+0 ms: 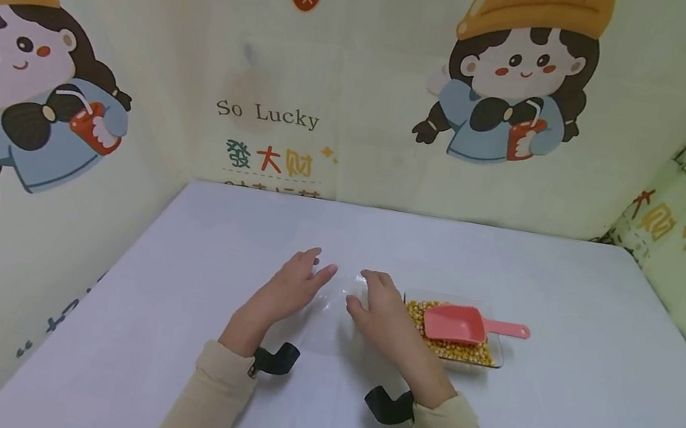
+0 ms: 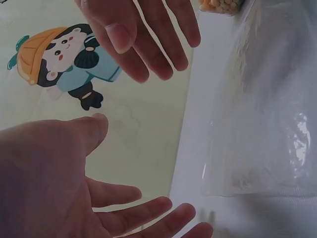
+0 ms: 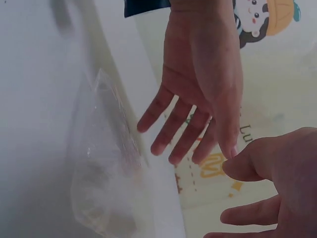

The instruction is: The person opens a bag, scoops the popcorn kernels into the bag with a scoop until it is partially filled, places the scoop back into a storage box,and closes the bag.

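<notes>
A clear plastic bag [image 2: 262,124] lies on the white table below both hands. It barely shows in the head view, while the right wrist view gives its crumpled, shiny film [image 3: 106,148]. My left hand [image 1: 287,287] is held above the bag's left side, fingers spread and thumb apart, with nothing in it. Across from it, my right hand [image 1: 385,315] hovers on the bag's other side, its fingers loosely bent and holding nothing. The two palms face each other with a gap between. Just right of the right hand stands a clear box [image 1: 497,354] of corn kernels [image 1: 459,352].
A pink scoop [image 1: 456,323] lies on the kernels, its handle sticking out over the box's right rim. The white table [image 1: 156,334] reaches back to a wall covering [image 1: 377,98] printed with cartoon figures and lettering. Each wrist wears a black camera mount [image 1: 389,407].
</notes>
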Available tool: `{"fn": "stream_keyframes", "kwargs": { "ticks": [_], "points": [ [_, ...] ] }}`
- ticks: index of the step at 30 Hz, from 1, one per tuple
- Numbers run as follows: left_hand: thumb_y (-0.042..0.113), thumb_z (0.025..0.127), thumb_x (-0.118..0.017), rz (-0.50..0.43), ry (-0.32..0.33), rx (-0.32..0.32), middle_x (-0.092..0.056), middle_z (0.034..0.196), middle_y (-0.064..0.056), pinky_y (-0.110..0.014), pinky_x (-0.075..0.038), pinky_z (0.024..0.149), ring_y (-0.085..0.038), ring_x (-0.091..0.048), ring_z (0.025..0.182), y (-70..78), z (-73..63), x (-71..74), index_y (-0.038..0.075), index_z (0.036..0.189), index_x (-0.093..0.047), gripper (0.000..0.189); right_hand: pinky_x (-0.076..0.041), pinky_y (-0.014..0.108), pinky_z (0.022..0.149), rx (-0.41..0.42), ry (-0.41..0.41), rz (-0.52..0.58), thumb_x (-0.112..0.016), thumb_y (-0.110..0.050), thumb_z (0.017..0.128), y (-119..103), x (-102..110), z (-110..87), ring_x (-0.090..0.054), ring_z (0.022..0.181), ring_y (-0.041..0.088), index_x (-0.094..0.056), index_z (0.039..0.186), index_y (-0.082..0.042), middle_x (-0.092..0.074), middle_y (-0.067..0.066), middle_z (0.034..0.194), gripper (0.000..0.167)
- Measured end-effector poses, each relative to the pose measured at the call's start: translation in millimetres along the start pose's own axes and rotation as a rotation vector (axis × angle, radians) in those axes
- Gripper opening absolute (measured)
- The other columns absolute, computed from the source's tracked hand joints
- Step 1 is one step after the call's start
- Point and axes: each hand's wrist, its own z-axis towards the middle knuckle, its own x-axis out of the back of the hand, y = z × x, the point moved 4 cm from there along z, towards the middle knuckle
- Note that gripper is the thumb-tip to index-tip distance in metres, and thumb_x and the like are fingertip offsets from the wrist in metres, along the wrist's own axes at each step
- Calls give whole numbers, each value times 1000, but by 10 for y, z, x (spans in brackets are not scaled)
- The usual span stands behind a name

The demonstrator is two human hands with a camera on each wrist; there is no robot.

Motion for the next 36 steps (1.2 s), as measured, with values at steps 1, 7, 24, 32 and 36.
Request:
{"fn": "stream_keyframes", "kwargs": {
  "ticks": [1, 7, 24, 32, 36],
  "points": [
    [55, 100, -45, -2, -1, -3, -45, 148, -18, -54, -36, 112, -34, -48, 135, -3, 5, -3, 5, 154, -29, 75, -47, 52, 103, 0, -8, 11, -62, -24, 96, -6, -11, 2, -52, 131, 39, -46, 142, 4, -45, 26, 147, 56],
    [51, 102, -45, 45, -16, 14, -50, 146, -21, -52, -36, 113, -35, -44, 139, -47, 32, -22, 1, 152, -31, 72, -42, 53, 108, -15, -30, 16, -61, -23, 96, 0, -65, 2, -48, 134, 41, -40, 144, 7, -39, 29, 149, 60],
    [25, 100, -56, 147, 3, 10, -63, 110, -18, -46, -50, 93, -29, -60, 101, -46, 81, -111, -6, 134, -51, 46, -33, 58, 113, -67, -48, -73, -60, -23, 94, 110, -315, -5, -34, 141, 49, -35, 144, 15, -29, 38, 151, 68],
    [27, 98, -60, 174, 29, 14, -69, 109, -15, -45, -53, 90, -27, -64, 97, -69, 94, -149, -2, 129, -57, 42, -29, 58, 115, -74, -45, -62, -59, -21, 94, 126, -337, -11, -31, 142, 49, -35, 145, 13, -32, 36, 151, 66],
    [27, 96, -64, 169, 54, 15, -72, 109, -15, -45, -52, 92, -29, -67, 103, -74, 69, -144, -3, 128, -58, 44, -31, 59, 114, -46, -23, -37, -59, -19, 93, 146, -341, -15, -32, 141, 50, -38, 144, 12, -32, 37, 150, 64]
  ]
}}
